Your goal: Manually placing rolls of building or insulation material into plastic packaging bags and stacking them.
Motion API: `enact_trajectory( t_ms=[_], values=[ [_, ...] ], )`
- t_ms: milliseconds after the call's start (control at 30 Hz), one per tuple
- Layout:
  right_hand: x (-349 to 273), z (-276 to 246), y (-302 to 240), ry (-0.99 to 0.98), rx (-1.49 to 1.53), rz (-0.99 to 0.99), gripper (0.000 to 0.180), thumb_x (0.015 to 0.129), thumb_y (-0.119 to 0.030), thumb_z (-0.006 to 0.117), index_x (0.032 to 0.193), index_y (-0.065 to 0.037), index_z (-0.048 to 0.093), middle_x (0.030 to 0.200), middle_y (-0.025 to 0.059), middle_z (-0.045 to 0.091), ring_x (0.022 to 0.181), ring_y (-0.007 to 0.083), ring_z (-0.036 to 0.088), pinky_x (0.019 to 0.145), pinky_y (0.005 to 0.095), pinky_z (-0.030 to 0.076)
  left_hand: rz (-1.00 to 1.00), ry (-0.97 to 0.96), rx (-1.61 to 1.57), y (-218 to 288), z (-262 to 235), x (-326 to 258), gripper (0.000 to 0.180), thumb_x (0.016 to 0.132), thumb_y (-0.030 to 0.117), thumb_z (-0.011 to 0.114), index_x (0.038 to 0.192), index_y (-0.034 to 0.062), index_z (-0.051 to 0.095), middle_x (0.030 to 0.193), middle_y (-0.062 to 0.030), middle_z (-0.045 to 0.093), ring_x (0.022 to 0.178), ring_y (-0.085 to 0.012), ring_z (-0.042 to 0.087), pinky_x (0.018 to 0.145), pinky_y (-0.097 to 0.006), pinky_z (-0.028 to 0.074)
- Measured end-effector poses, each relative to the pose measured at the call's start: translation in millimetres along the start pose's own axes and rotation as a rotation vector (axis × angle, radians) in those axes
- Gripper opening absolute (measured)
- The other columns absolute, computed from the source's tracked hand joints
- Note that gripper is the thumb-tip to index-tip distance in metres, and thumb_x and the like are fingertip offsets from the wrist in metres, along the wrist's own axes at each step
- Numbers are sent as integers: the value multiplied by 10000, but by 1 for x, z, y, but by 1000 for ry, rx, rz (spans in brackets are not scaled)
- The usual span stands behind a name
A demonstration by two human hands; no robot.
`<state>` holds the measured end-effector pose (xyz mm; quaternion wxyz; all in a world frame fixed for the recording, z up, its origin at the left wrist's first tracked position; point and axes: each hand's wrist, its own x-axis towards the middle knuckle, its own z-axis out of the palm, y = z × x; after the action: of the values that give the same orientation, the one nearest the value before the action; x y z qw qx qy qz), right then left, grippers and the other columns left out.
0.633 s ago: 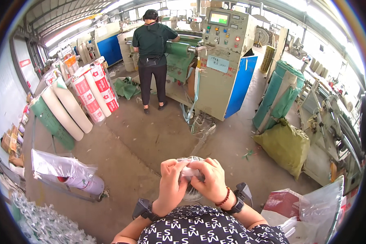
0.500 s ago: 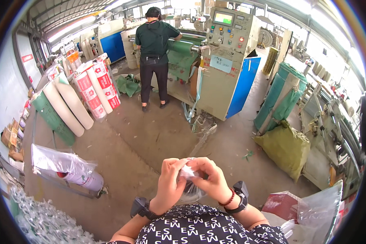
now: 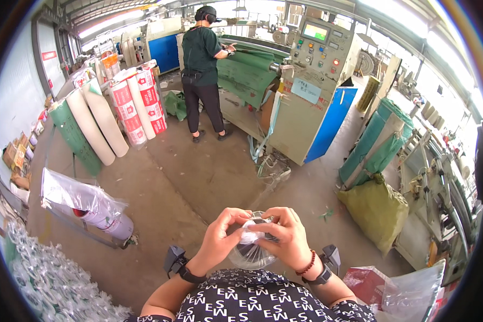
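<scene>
Between our left hand (image 3: 224, 236) and our right hand (image 3: 285, 237) we have some plastic film (image 3: 250, 258). Before us, across the floor (image 3: 172, 185), a co-worker (image 3: 199, 59) stands at a machine (image 3: 244, 124), with a control cabinet (image 3: 314, 115) at its right end. To our left, several rolls (image 3: 91, 131) stand beyond a cylinder (image 3: 112, 222). To our right, a sack (image 3: 373, 212) sits in front of another roll (image 3: 373, 140), and a carton (image 3: 366, 283) lies nearer us.

Crumpled clear plastic (image 3: 251, 254), seemingly a bag, whitish near top, between fingers (image 3: 274, 229)
</scene>
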<state>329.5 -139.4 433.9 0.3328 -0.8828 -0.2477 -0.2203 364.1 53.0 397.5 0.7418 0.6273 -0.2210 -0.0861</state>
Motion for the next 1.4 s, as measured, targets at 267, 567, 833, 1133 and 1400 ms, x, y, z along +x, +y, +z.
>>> enact_trajectory(
  t_ms=[267,567,833,1133,1400],
  values=[
    [16,3,-4,23,932,191,171,764,-71,716,930,-63,678,988,79,564,919,197,542,803,304,425,273,-62,111,-6,-4,-3,220,882,127,592,1077,26,600,1159,-103,573,1119,-241,532,971,-347,406],
    [-3,15,-18,-296,-58,-54,509,655,-156,687,1162,-143,646,1210,77,575,1095,293,532,952,401,404,-41,14,-115,-24,-40,-34,266,984,182,477,1177,2,512,1135,-64,563,1069,-131,523,964,-281,407],
    [9,91,-9,77,681,245,140,763,-117,658,847,-7,678,881,103,678,816,213,613,775,361,466,-502,509,-426,-171,-96,-100,299,992,314,474,1074,55,598,951,-28,599,925,-130,570,860,-284,464],
    [117,44,-82,68,1285,-241,345,921,-334,495,967,1,558,979,111,583,909,209,542,836,349,428,-665,823,-1273,-313,-49,-210,279,956,292,486,948,30,583,945,-126,670,921,-268,662,878,-482,537],
    [96,6,51,547,1418,-215,232,955,-210,472,1052,-25,574,1061,98,592,904,154,545,790,313,444,-26,662,-1280,-320,27,-137,316,951,253,508,1184,47,563,1112,-123,650,1025,-295,621,930,-423,500]
  ],
)
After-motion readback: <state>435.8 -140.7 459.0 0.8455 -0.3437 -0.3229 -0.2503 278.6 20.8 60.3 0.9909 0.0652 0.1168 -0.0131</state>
